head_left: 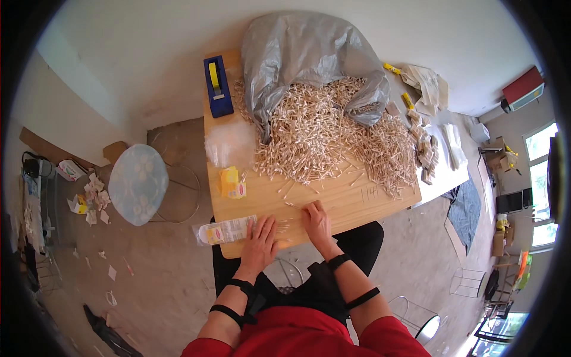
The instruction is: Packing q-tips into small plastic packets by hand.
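- Swabs (pixel 306 134) heaped mid-table, spilling toward the person; heap seems set there for easy reach by both hands.
- Grey bag (pixel 306 44) slumped behind and partly over the heap, mouth facing the near edge; probably laid that way so the contents run out forward.
- Left hand (pixel 260 241) on the right end of a clear pack (pixel 231 231), near edge of the table (pixel 345 205). Fingers together, slightly bent; looks like a steadying rest. Can't tell if they pinch the pack.
- Pack lies flat, yellow patch toward its left end, free end pointing away from the hand.
- Right hand (pixel 316 224) just right of the left one, fingers curled and close together. Can't tell if anything is clamped in them; a single swab (pixel 291 204) lies by the fingertips.
- Few loose swabs (pixel 284 226) between the hands, apart from the heap, maybe for close handling.
- Yellow packet (pixel 233 182) and clear film (pixel 229 143) on the left side, likely parked clear of the swabs.
- Blue dispenser (pixel 221 106) at the far left corner, out of the hands' way, yellow roll on it.
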Demonstrator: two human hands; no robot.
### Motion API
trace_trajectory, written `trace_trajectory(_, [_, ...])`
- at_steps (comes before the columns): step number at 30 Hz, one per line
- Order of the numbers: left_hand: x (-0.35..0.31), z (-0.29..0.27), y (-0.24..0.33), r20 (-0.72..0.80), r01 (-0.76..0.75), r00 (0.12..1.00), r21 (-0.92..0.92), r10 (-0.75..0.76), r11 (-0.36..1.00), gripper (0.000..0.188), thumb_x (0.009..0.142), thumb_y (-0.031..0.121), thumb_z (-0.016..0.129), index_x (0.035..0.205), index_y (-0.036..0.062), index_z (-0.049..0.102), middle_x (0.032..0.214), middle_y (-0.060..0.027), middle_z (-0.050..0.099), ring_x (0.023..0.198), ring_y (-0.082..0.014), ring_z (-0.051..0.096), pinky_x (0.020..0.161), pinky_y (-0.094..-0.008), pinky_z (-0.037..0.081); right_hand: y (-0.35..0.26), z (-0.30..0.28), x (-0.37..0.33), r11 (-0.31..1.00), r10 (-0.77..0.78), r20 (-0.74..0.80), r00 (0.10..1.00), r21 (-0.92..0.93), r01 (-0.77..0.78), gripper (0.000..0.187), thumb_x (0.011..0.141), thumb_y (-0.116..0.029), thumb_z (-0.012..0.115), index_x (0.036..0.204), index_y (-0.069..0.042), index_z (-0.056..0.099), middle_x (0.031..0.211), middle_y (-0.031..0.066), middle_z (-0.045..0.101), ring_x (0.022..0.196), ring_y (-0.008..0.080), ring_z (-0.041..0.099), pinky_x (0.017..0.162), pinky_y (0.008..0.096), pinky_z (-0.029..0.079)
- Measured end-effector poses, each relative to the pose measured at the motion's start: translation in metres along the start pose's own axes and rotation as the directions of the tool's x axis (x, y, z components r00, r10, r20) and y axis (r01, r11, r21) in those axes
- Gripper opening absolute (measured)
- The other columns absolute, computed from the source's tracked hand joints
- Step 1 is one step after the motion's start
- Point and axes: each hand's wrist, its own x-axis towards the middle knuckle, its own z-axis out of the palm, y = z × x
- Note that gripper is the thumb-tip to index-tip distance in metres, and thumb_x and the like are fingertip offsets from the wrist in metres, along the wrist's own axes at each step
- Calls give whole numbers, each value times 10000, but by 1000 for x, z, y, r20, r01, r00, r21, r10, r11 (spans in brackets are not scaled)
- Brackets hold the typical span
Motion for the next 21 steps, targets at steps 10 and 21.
trace_trajectory(10, [-3, 5, 1, 33, 6, 999, 32, -7, 999, 690, 884, 276, 607, 1478, 15, 371, 1571, -116, 317, 1474, -327, 232, 1210, -569, 132, -13, 15, 33, 980, -199, 136, 971, 10, 199, 174, 823, -34, 587, 972, -74, 668, 1052, 121, 592, 991, 333, 600, 761, 432, 528])
trace_trajectory(21, [-2, 6, -2, 32, 3, 999, -49, -1, 999, 706, 863, 252, 633, 1469, -3, 376, 1575, -123, 300, 1475, -314, 237, 1209, -562, 145, -7, 30, 65, 879, -445, 259, 857, -58, 473, 56, 789, -71, 605, 826, -65, 646, 868, 73, 592, 911, 287, 580, 795, 399, 510])
